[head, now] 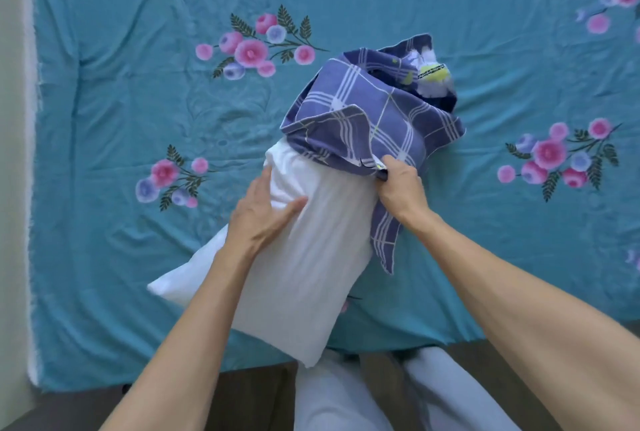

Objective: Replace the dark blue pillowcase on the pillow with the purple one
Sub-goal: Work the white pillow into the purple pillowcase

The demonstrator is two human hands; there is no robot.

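On the bed the white pillow lies with its long axis going from near-left to far-right. The left hand presses flat on it, fingers straight. The right hand pinches the purple pillowcase edge; this case covers only the far end.

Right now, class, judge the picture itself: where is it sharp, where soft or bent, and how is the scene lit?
Head view: light is soft and even, no glare, only a faint shadow under the pillow; the sheet and the pillowcase look slightly soft; the wide lens bows the sheet's left edge and stretches the forearms behind the left hand and right hand.
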